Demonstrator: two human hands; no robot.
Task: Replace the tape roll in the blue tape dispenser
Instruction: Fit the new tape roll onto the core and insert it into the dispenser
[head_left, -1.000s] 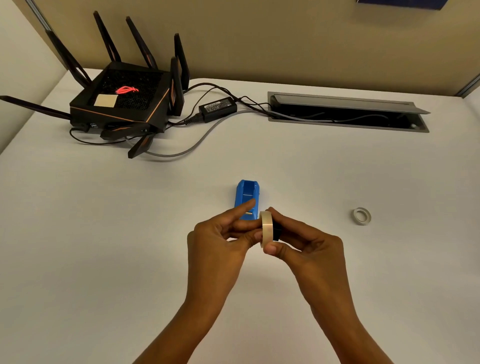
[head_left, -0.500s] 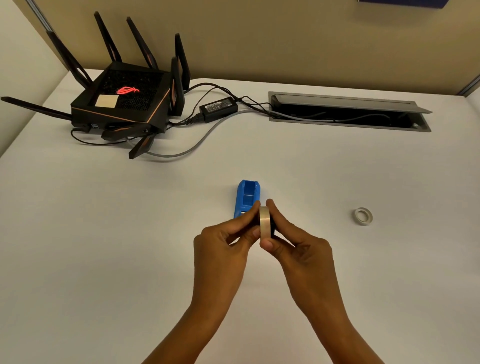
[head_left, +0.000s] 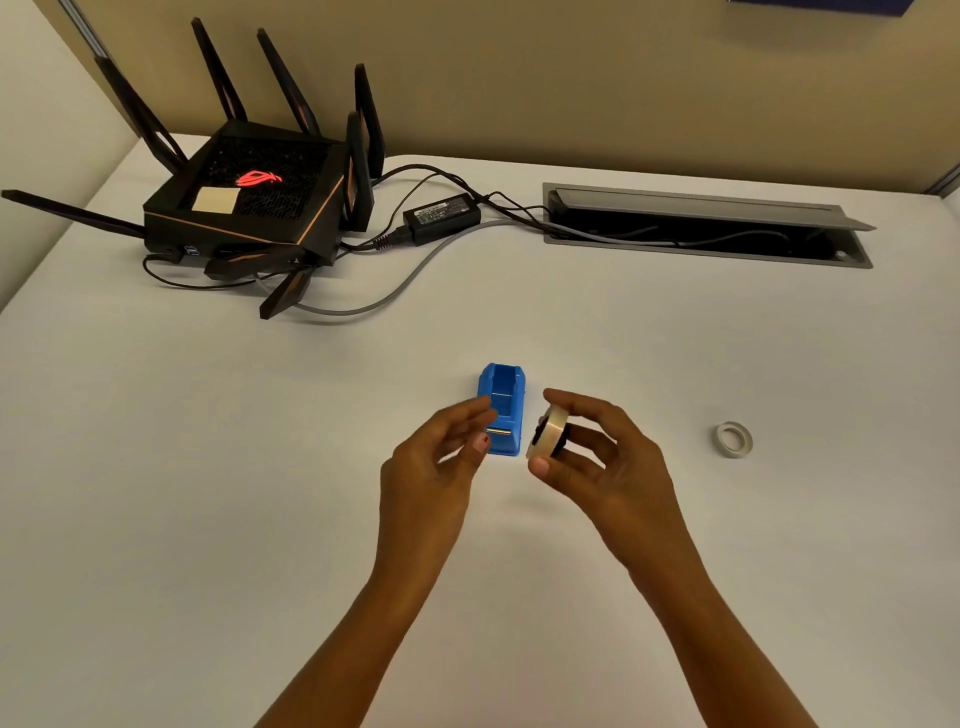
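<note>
The blue tape dispenser (head_left: 503, 402) stands on the white desk with its roll bay empty and its metal cutter facing me. My right hand (head_left: 597, 457) holds a cream tape roll (head_left: 546, 432) on a black core, edge-on, just right of the dispenser. My left hand (head_left: 436, 462) hovers just left of the dispenser's front end, fingers loosely curled and apart, holding nothing. A thin, nearly used-up tape ring (head_left: 733, 439) lies flat on the desk to the right.
A black router (head_left: 249, 208) with several antennas sits at the back left, with a power brick (head_left: 441, 215) and cables trailing to an open grey cable tray (head_left: 706, 228) at the back. A beige partition wall runs behind the desk.
My hands have parted. The left hand let go of the tape roll and moved left; the right hand carried the roll a little to the right, uncovering the dispenser.
</note>
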